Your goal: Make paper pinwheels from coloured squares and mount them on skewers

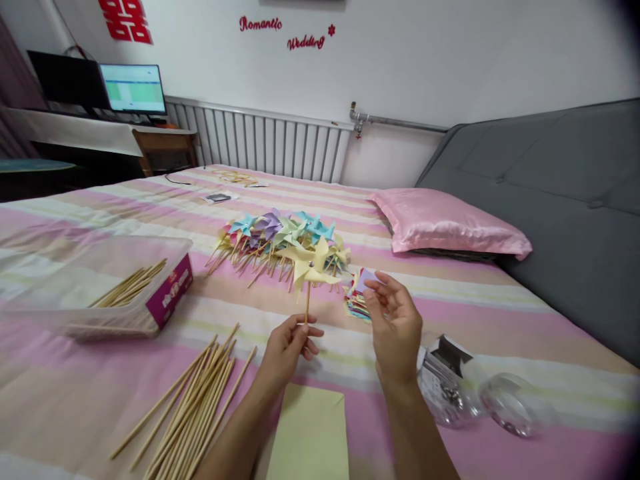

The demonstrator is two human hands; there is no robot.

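Note:
My left hand (pixel 293 343) pinches the wooden stick of a pale yellow paper pinwheel (pixel 311 265) and holds it upright. To the right, my right hand (pixel 393 317) is raised with its fingers loosely curled and apart, and I see nothing between them. Just behind its fingertips lies a pile of coloured paper pieces (pixel 357 303), with a purple one on top, partly hidden by the hand. Beyond the held pinwheel, several finished pinwheels (pixel 270 230) in blue, purple, green and yellow lie in a heap. Below my hands is a pale yellow sheet stack (pixel 311 430).
Loose wooden sticks (pixel 200 400) lie at front left, beside a clear plastic box (pixel 115 310) with more sticks. At right are a bag of small metal parts (pixel 447 393) and a clear round container (pixel 510 403). A pink pillow (pixel 445 220) rests near the grey headboard (pixel 540 173).

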